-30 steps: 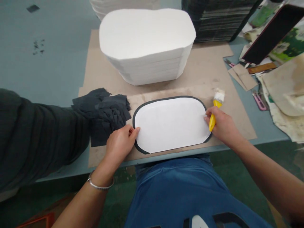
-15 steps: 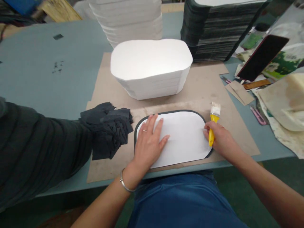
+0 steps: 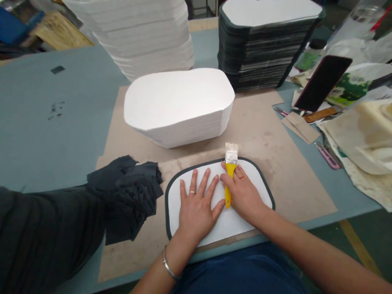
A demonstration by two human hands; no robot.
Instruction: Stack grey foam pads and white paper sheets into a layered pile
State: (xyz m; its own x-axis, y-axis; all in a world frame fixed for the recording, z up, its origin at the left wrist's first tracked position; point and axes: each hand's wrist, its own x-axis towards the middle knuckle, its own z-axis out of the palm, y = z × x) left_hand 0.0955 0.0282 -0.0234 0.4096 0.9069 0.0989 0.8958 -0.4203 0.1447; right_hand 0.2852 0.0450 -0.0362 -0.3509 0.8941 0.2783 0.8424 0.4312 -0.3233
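Panel (image 3: 227,222) flat beneath left grip (image 3: 197,213)

Panel middle: the left fingers (image 3: 203,183) and right fingers (image 3: 229,182), the latter around a brush (image 3: 230,168), crowded the white panel (image 3: 221,226).
Strip side: black strips (image 3: 131,200) blocked any low pass, leaving a narrow cardboard (image 3: 294,183) lane.
Behind: the short white stack (image 3: 180,102) stood as a wall.
Cutter side: broad cardboard lane, up to the pink cutter (image 3: 328,157).
Back gap: worktop (image 3: 205,45) showed between the tall white stack (image 3: 153,36) and dark-edged stack (image 3: 263,57).
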